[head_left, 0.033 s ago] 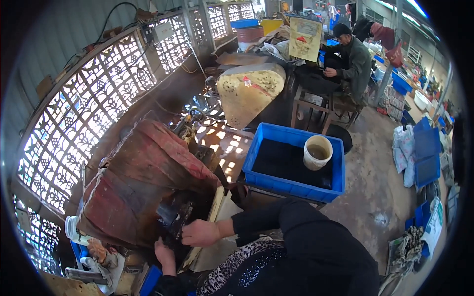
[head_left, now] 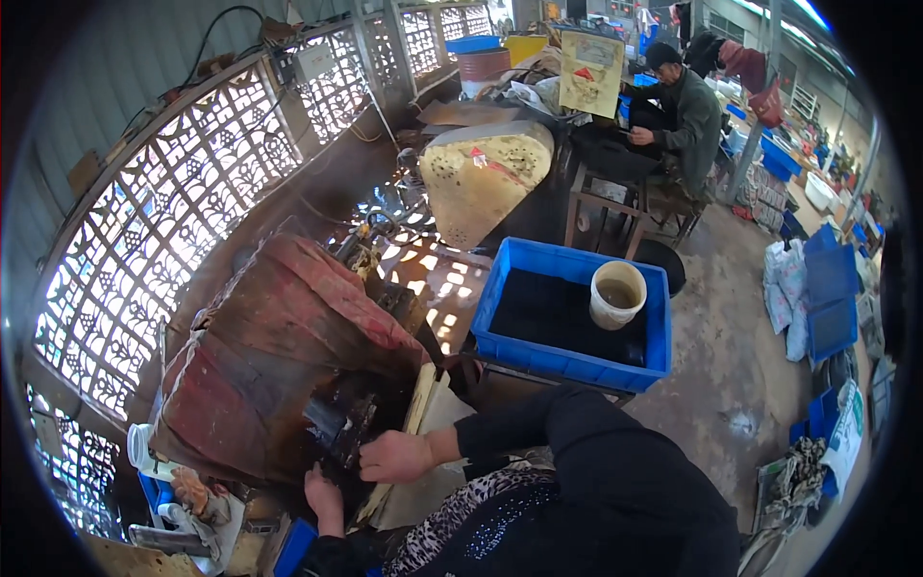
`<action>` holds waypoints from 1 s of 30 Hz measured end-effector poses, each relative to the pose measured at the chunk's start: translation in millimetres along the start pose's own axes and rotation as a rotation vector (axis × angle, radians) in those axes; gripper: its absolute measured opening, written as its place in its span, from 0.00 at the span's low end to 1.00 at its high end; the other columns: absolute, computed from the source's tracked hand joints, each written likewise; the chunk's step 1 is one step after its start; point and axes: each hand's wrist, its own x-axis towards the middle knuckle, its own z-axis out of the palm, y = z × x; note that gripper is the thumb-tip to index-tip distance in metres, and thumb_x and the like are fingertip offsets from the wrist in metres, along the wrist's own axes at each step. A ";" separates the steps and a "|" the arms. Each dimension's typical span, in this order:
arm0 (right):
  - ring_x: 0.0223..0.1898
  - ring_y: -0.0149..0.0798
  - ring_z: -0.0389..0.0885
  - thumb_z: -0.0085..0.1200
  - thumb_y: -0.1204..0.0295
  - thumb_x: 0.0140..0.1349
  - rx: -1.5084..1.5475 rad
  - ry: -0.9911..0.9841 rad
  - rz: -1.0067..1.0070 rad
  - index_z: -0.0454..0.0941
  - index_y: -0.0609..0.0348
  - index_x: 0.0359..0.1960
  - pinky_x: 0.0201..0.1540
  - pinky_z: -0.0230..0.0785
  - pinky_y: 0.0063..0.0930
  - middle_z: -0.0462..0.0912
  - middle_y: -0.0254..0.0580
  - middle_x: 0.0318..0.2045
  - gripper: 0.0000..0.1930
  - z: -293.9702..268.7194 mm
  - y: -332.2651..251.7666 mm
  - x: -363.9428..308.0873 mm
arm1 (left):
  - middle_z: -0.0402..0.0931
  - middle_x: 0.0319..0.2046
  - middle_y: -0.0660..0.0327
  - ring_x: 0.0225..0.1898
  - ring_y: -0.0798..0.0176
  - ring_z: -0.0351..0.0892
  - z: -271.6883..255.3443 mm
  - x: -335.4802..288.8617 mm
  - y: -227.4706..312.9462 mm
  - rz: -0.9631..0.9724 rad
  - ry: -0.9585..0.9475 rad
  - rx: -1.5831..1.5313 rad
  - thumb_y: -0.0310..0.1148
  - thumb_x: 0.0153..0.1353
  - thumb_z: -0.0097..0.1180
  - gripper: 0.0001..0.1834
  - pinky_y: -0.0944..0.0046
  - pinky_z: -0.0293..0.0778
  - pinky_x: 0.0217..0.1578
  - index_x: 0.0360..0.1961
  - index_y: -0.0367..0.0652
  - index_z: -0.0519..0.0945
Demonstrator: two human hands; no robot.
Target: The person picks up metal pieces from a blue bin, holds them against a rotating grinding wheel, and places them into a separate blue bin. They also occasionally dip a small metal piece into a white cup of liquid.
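Both my hands work close together at the dark, wet opening of a machine, beneath a stained red cloth cover [head_left: 260,356]. My right hand [head_left: 396,456] is closed, with its fingertips turned in toward a dark, shiny machine part [head_left: 332,418]. Lower and to its left, my left hand [head_left: 325,498] has its fingers drawn together at the same dark area. Whatever either hand pinches is too small or too dark to make out. A pale wooden strip [head_left: 419,399] runs along the right side of the opening, beside my right wrist.
Beyond my right arm stands a blue tub [head_left: 572,352] of dark contents, with a white bucket [head_left: 617,296] in it. A cream triangular guard [head_left: 486,178] is farther off. Another person [head_left: 678,120] sits at the back. Gloves [head_left: 192,495] lie at lower left.
My right hand has shifted very slightly to the right. My left hand stays in nearly the same place, a touch to the right.
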 end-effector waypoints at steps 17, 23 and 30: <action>0.35 0.48 0.76 0.54 0.68 0.54 0.147 -0.142 -0.044 0.69 0.56 0.26 0.31 0.71 0.41 0.73 0.41 0.27 0.08 -4.1 -15.2 -47.9 | 0.82 0.27 0.48 0.32 0.42 0.82 65.3 9.3 -8.6 0.063 -0.491 0.263 0.34 0.57 0.56 0.10 0.47 0.78 0.35 0.24 0.42 0.85; 0.28 0.55 0.76 0.55 0.61 0.59 0.173 -0.265 0.381 0.72 0.57 0.29 0.31 0.71 0.47 0.77 0.48 0.25 0.12 12.8 -0.5 -31.0 | 0.81 0.26 0.47 0.31 0.44 0.83 50.1 -5.3 -37.0 -0.012 -0.478 0.200 0.33 0.55 0.56 0.10 0.47 0.78 0.35 0.23 0.39 0.85; 0.26 0.41 0.79 0.52 0.65 0.63 1.204 0.117 1.478 0.74 0.55 0.33 0.27 0.71 0.36 0.78 0.41 0.24 0.08 49.7 92.9 -3.8 | 0.78 0.20 0.47 0.27 0.45 0.82 -54.0 36.3 52.8 -0.353 -0.212 -0.204 0.35 0.58 0.57 0.12 0.49 0.76 0.31 0.24 0.37 0.83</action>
